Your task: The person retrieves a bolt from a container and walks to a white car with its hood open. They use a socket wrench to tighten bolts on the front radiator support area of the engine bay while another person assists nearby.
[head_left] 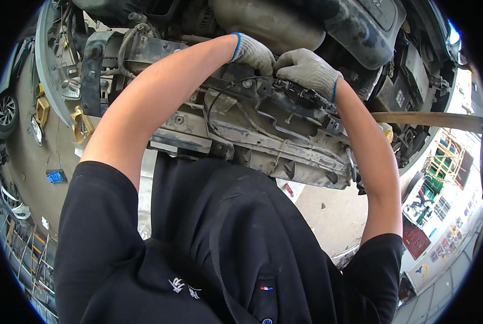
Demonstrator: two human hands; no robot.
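Observation:
Both my hands wear pale knit gloves with blue cuffs and meet over the front crossmember (pixel 198 121) of a car with its front stripped open. My left hand (pixel 253 53) bends downward, fingers curled together, their tips hidden behind the glove and car parts. Right beside it my right hand (pixel 310 71) is closed, its thumb side against the left fingertips. Whatever sits between the fingers is too small or hidden to name. Beneath the hands lies a dark latch-like mechanism (pixel 301 92), and a thin black cable (pixel 215 102) curves away from it to the left.
Behind the hands are a dusty metal heat shield (pixel 268 24) and a black plastic housing (pixel 360 32). A tan strap (pixel 430 121) stretches off to the right. Leftward on the floor lie yellow-framed lamp parts (pixel 81 124) and a blue plate (pixel 56 176); a car wheel (pixel 6 112) stands beyond.

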